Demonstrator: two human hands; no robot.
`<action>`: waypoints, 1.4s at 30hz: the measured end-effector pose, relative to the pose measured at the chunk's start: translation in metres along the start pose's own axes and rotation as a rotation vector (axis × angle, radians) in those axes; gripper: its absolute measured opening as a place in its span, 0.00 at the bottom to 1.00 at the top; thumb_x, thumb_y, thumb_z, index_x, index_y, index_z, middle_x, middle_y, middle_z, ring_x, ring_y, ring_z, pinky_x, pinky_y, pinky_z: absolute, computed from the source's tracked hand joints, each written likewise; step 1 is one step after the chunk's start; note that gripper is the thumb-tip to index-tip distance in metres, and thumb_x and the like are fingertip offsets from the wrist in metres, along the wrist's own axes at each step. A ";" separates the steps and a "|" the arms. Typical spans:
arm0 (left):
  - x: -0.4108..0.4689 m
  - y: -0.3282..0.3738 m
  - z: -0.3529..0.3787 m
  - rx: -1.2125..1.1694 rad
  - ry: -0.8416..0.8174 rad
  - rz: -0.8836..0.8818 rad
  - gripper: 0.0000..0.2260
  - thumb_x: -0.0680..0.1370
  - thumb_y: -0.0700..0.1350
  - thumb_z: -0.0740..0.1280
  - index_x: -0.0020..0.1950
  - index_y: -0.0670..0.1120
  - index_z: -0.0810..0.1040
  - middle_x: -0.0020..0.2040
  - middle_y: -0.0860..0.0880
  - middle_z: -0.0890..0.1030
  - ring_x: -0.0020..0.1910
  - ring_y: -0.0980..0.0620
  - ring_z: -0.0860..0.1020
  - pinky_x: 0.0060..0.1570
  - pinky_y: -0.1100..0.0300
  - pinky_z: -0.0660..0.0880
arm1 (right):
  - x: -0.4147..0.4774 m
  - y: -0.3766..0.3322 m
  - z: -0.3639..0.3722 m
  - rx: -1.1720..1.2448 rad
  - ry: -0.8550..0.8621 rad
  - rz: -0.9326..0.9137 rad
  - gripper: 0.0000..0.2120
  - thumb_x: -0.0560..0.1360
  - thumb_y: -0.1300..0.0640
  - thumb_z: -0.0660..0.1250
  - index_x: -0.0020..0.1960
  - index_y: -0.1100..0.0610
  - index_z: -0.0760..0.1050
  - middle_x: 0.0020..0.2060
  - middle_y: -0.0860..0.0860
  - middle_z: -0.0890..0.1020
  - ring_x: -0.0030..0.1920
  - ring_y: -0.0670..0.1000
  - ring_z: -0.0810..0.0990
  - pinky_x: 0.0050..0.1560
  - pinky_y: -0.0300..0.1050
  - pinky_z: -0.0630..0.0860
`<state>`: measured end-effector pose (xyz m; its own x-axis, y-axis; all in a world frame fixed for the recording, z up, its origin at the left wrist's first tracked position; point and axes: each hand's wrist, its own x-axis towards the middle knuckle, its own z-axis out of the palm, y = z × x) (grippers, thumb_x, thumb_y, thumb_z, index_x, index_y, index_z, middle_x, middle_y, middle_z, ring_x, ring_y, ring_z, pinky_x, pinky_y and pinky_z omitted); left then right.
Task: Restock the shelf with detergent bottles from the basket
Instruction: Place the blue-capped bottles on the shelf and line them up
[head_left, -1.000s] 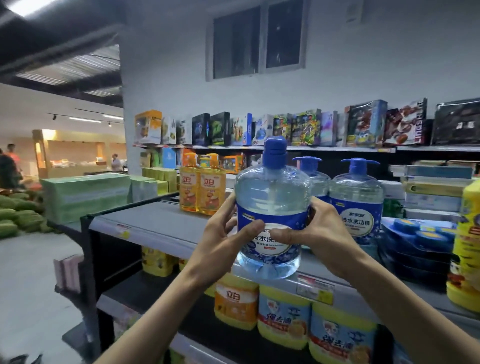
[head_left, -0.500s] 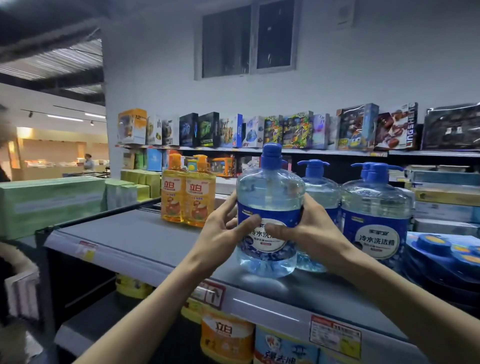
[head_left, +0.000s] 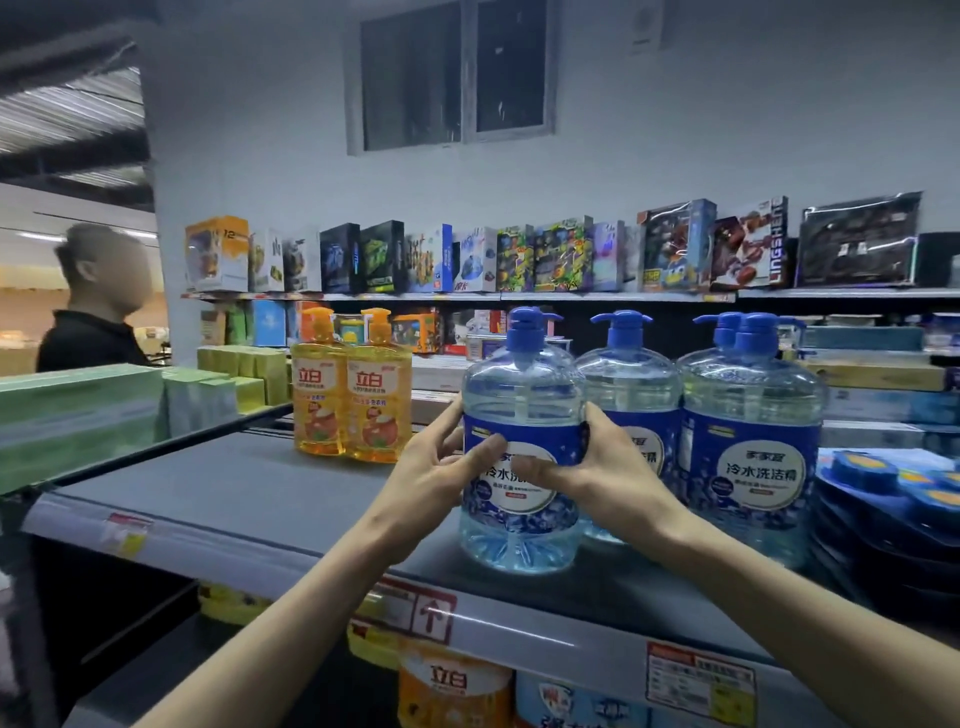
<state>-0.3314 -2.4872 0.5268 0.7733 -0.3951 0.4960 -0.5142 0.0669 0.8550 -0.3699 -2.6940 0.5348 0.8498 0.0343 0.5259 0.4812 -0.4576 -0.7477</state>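
Lowered to the shelf (head_left: 234, 493) since a second ago: detergent bottle (head_left: 522, 395), likely heavy and slick, clamped at its waist by my left hand (head_left: 436, 478) and right hand (head_left: 602, 483)

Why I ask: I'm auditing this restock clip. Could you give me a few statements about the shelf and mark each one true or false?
1. The left hand and right hand both hold the clear bottle. True.
2. The clear bottle lies on its side. False: it is upright.
3. Two orange bottles stand to its left on the shelf. True.
4. The neighbouring bottles to its right have yellow caps. False: blue caps.
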 end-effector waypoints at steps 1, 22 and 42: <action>0.000 -0.001 0.000 0.005 -0.002 0.004 0.24 0.82 0.47 0.69 0.75 0.61 0.69 0.62 0.57 0.86 0.60 0.57 0.85 0.48 0.64 0.82 | -0.003 0.000 0.002 -0.031 0.020 -0.001 0.35 0.68 0.40 0.83 0.70 0.45 0.72 0.59 0.41 0.86 0.59 0.43 0.85 0.63 0.54 0.82; -0.051 -0.013 -0.031 0.446 -0.184 0.039 0.32 0.81 0.47 0.72 0.81 0.61 0.61 0.58 0.77 0.73 0.63 0.63 0.79 0.64 0.61 0.79 | -0.080 -0.029 0.048 -0.519 -0.028 0.158 0.41 0.74 0.33 0.68 0.82 0.42 0.56 0.76 0.38 0.70 0.74 0.43 0.71 0.76 0.45 0.69; -0.001 -0.028 -0.039 0.470 -0.151 -0.117 0.30 0.73 0.44 0.70 0.76 0.52 0.76 0.64 0.57 0.83 0.63 0.55 0.80 0.66 0.58 0.76 | -0.024 -0.006 0.066 -0.558 0.054 0.368 0.42 0.74 0.39 0.72 0.83 0.42 0.56 0.73 0.50 0.77 0.71 0.55 0.77 0.74 0.48 0.72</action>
<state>-0.3035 -2.4531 0.5085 0.7912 -0.5055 0.3443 -0.5659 -0.3914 0.7257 -0.3790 -2.6337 0.5002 0.9184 -0.2498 0.3067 -0.0339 -0.8222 -0.5682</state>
